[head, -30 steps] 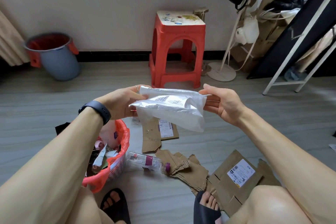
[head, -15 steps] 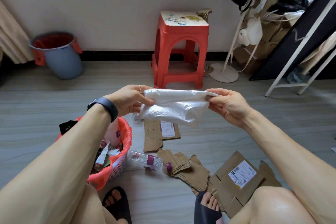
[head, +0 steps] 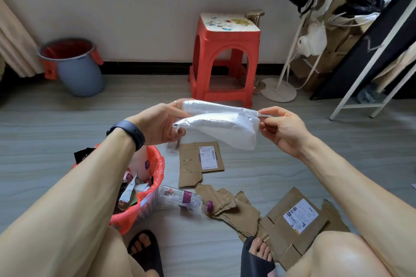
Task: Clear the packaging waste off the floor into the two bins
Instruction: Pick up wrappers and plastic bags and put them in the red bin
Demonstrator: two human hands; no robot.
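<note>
Mid-frame, the person holds a white plastic mailer bag stretched between both hands, well above the floor. The left hand is closed on its left end, fingers curled round a bunched fold; the right hand pinches the right edge between thumb and fingertips. The bag sags between them and creases where it is gripped, so I would judge it very light, soft and a bit slick, the sort of film that slides out of a loose pinch. It looks best crumpled into one fist, or held by a gathered fold rather than a flat edge.

At lower left, just under the left forearm, sits a basket bin lined with a red bag, already holding scraps. A grey bucket with a red liner stands at upper left by the wall, well apart. Still on the floor: a clear plastic bottle just beside the basket, a flattened cardboard box with a label in the lower middle, and torn cardboard pieces at lower right. Those look stiff enough to lift by an edge.
</note>
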